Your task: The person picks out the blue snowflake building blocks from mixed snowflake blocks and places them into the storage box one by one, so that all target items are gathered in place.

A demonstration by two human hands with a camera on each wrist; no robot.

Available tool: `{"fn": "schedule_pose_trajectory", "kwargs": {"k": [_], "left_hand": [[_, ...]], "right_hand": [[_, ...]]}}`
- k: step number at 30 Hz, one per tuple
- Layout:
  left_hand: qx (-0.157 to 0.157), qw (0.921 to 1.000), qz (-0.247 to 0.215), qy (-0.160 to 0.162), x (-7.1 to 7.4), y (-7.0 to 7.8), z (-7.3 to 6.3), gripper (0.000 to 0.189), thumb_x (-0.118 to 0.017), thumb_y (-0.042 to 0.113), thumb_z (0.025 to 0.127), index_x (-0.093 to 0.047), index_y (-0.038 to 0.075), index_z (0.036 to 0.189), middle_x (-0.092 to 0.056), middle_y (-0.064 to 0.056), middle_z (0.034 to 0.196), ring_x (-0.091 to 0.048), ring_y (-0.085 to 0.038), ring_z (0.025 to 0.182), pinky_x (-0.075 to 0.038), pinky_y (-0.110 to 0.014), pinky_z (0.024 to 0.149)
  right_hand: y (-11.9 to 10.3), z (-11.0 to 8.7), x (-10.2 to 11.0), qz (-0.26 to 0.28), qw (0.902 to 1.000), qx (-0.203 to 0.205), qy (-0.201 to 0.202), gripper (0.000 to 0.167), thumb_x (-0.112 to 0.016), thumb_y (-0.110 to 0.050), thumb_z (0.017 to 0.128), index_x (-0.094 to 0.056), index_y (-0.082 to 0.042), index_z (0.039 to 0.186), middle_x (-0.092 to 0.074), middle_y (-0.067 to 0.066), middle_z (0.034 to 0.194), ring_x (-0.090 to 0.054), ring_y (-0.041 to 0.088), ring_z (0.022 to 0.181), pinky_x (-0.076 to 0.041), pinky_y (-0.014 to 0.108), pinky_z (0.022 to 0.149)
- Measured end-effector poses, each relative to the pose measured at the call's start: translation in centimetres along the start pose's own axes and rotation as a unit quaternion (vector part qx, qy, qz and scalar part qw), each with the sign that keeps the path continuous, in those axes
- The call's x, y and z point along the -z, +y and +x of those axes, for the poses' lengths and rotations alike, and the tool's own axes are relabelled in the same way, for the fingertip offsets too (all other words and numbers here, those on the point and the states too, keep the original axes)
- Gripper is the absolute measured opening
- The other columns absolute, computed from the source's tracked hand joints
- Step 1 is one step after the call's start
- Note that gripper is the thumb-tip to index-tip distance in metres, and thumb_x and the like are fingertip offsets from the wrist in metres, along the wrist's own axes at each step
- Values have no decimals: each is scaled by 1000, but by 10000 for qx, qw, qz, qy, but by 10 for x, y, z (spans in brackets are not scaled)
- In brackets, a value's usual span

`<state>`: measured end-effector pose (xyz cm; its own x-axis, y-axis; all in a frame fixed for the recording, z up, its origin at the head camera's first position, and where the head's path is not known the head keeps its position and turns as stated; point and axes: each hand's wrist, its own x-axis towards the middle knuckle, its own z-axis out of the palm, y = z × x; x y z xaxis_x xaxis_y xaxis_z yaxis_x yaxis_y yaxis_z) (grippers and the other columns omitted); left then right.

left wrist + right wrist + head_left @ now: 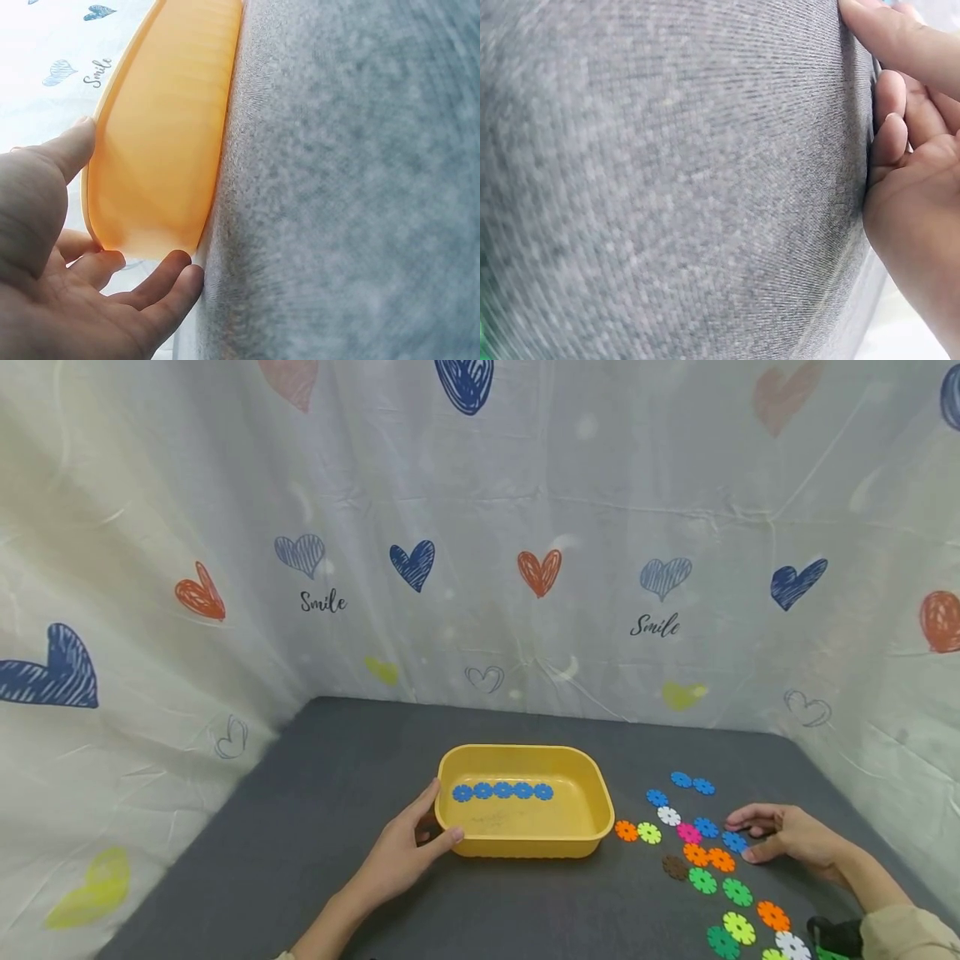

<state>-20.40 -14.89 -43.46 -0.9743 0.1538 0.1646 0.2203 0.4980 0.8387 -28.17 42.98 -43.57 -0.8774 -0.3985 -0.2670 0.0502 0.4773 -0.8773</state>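
Left hand (397,853), lower centre-left of the head frame, grips the near-left end of the yellow tub (525,847) — thumb on the rim, fingertips against the outer wall, per the left wrist cam. Tub sits just below centre of frame on the dark grey tabletop (225,893); inside, a row of five blue discs (503,790) runs L to R, approx. from the left wall past the middle. Right hand (802,842), lower right, is at a blue disc (733,841) lying on the tabletop: thumb at its lower right edge, index fingertip just above it. Can't tell if it's pinched; the right wrist cam only catches a sliver of blue by the fingertips. Other loose discs (703,881) — orange, green, white, pink, brown, etc. — are scattered across the lower right, near that hand.
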Motion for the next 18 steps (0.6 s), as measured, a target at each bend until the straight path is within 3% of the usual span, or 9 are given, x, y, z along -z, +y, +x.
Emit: {"fn": "schedule_pose_trajectory", "kwargs": {"k": [18], "left_hand": [[-26,10000,-10,17,-2,-2,0,86,-73,39,90,-26,11,156,-29,-6,157,-50,-25,127,-49,-46,94]], "right_hand": [[-1,-4,-7,-97,9998,124,133,48,-76,-10,88,-56,8,128,-62,9,122,-52,17,98,-49,27,81]]}}
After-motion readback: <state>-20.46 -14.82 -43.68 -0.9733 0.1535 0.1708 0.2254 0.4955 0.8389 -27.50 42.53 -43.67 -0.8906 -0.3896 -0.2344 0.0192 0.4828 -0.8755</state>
